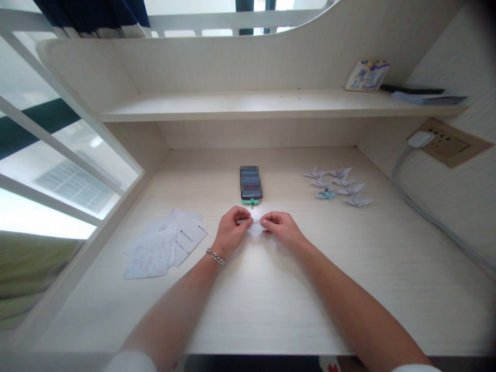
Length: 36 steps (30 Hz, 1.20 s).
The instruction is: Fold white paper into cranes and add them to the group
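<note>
Between my two hands is a small piece of white paper [256, 227], just above or on the desk; its exact folds are too small to make out. My left hand [233, 227] pinches its left edge, and a chain bracelet circles that wrist. From the other side my right hand [281, 226] grips the paper between thumb and fingers. Right behind the hands lies a phone [251, 182] with a green plug at its near end. Several folded paper cranes [343, 182] sit in a group to the right, one of them bluish [326, 194].
Loose sheets of paper [155, 250] overlap on the left of the desk [248, 305]. A shelf [248, 103] runs across the back, bearing a small colourful packet [367, 76] and flat dark items. A grey cable [422, 217] hangs from the wall socket [449, 142] at right.
</note>
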Available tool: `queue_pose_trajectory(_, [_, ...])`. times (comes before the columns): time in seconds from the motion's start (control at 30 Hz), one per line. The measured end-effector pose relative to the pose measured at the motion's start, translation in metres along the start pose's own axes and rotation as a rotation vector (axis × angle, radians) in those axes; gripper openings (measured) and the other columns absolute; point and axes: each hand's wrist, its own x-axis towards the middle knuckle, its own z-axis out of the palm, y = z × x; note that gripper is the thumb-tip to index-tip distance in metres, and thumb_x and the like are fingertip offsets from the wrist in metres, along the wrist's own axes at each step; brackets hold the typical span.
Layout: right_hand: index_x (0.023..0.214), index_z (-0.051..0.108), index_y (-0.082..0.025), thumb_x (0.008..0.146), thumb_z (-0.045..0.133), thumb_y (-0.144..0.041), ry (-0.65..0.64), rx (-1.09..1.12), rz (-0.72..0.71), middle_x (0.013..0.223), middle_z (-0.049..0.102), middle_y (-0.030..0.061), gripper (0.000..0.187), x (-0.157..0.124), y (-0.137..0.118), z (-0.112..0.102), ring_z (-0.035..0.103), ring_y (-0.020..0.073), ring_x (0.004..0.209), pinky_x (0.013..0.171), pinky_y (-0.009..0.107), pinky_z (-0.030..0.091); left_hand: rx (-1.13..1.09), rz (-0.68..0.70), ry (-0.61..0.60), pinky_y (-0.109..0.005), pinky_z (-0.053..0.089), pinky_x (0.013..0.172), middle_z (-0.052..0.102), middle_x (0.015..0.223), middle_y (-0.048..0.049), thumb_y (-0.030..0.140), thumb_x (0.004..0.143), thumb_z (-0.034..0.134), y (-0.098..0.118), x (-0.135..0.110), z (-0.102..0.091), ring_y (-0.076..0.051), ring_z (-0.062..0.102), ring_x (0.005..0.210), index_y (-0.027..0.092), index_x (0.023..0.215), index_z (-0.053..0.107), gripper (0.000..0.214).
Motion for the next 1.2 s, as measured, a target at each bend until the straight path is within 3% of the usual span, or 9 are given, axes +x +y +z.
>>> queue_pose_trajectory(0.2, [0.07, 0.063, -0.016, 0.064, 0.064, -0.039, -0.021, 0.044, 0.008, 0.063, 0.061, 0.0006, 0.024, 0.0011, 0.0002, -0.0017, 0.057, 0.013, 0.056, 0.055, 0.025, 0.047, 0.005, 0.025, -0.001, -0.024, 0.044, 0.064, 0.059, 0.076, -0.0023, 0.023, 0.069, 0.061, 0.0004, -0.0013, 0.0002, -0.013, 0.056, 0.072, 0.015, 0.077, 0.055, 0.013])
queue_pose_trajectory(0.53, [0.073, 0.062, -0.015, 0.07, 0.059, -0.034, -0.042, -0.132, -0.083, 0.068, 0.059, 0.0023, 0.019, -0.003, 0.001, 0.0009, 0.053, 0.0136, 0.062, 0.057, 0.025, 0.046, -0.014, -0.02, -0.029, -0.024, 0.044, 0.062, 0.059, 0.075, -0.0025, 0.025, 0.068, 0.063, -0.004, -0.0011, 0.0012, -0.013, 0.058, 0.071, 0.015, 0.077, 0.053, 0.016])
queue_pose_trajectory(0.8, [0.071, 0.065, -0.015, 0.07, 0.056, -0.03, -0.033, -0.339, -0.148, 0.067, 0.062, 0.0021, 0.018, -0.0043, -0.002, 0.0008, 0.053, 0.0132, 0.061, 0.058, 0.024, 0.041, 0.115, 0.038, -0.03, -0.024, 0.044, 0.063, 0.059, 0.079, -0.0029, 0.024, 0.071, 0.06, -0.0039, -0.0055, 0.0053, -0.014, 0.058, 0.076, 0.016, 0.08, 0.053, 0.014])
queue_pose_trajectory(1.2, [0.073, 0.067, -0.015, 0.063, 0.057, -0.022, -0.051, -0.075, 0.022, 0.064, 0.062, 0.0006, 0.016, -0.0014, -0.004, 0.0008, 0.055, 0.0125, 0.059, 0.056, 0.024, 0.046, -0.022, 0.0, 0.032, -0.022, 0.044, 0.06, 0.058, 0.076, -0.0019, 0.023, 0.068, 0.064, -0.0082, -0.0028, 0.0058, -0.014, 0.06, 0.075, 0.017, 0.082, 0.045, 0.024])
